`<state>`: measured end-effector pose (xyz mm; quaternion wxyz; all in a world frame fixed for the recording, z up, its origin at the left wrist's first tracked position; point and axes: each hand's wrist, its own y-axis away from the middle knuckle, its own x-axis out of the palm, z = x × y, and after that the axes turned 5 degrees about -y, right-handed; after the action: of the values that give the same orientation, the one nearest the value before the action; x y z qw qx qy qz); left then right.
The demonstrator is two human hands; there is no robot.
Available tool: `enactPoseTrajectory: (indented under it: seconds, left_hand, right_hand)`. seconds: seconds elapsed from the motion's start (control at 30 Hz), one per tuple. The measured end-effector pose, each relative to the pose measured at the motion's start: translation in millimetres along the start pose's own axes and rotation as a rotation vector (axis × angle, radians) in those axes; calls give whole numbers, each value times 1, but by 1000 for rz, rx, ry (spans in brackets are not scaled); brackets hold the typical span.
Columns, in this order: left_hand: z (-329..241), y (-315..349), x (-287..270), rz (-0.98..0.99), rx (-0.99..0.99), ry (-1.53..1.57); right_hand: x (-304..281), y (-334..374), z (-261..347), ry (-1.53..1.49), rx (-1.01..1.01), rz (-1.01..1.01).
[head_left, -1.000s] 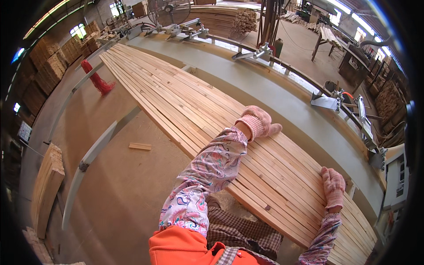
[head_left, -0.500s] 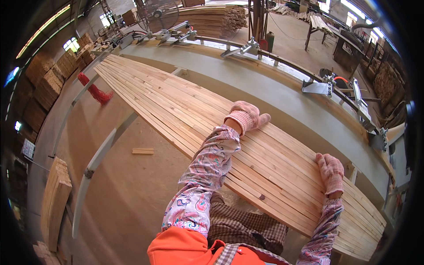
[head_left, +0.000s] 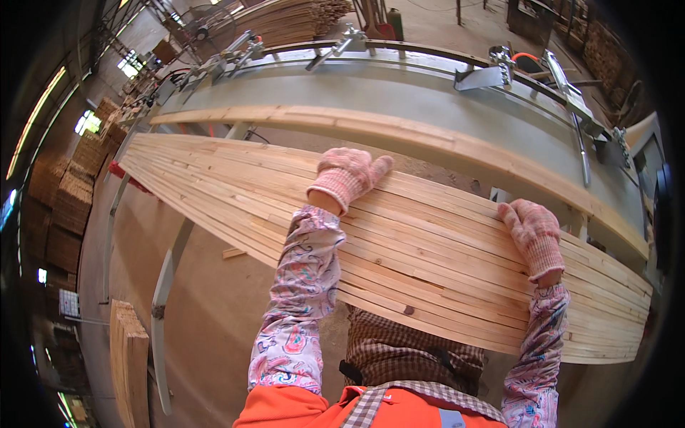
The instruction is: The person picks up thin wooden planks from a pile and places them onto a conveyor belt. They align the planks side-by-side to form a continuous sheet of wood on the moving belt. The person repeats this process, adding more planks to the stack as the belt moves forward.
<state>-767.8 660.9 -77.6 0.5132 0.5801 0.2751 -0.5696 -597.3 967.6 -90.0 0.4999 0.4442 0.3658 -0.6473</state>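
One thumb spread, fingers bent at the panel's (head_left: 428,250) far edge — left hand (head_left: 349,175); fingers close together at that edge — right hand (head_left: 534,232). Tips hidden: pinching cannot be told. The panel lies before the torso (head_left: 410,410), apart from the wooden rail (head_left: 357,125). Even support from both hands should keep it level.

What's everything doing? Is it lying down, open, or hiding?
Narrow pale wooden strips: lying side by side.
Left hand in pink knitted glove: at strips' far edge, thumb spread.
Right hand in pink knitted glove: at that edge too.
Long pale wooden beam: lying along grey metal machine, apart from strips.
Small pale wooden offcut: on brown floor, partly hidden.
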Motion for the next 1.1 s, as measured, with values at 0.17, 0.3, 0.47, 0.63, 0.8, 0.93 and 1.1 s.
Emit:
enactPoseTrajectory:
  seconds: [0.17,0.3,0.47,0.63,0.8,0.93,1.1]
  left_hand:
    - [7,-5,17,-154,197,-166]
    - [18,-10,26,-208,256,-173]
    - [-75,-38,-28,-300,285,0]
    - [-61,-121,34,-579,660,-179]
    - [-92,-126,22,-377,532,-328]
    - [-106,-98,12,-223,318,-80]
    - [-102,-78,19,-526,216,-32]
  right_hand:
    - [4,1,-8,13,-53,-9]
    - [12,-5,-2,87,-6,-1]
    - [15,-6,-38,37,7,49]
    - [1,-1,-11,-101,-80,-229]
    - [-10,16,-17,-107,-114,-236]
    - [0,20,-28,-76,-163,-405]
    - [4,16,-22,-107,-199,-447]
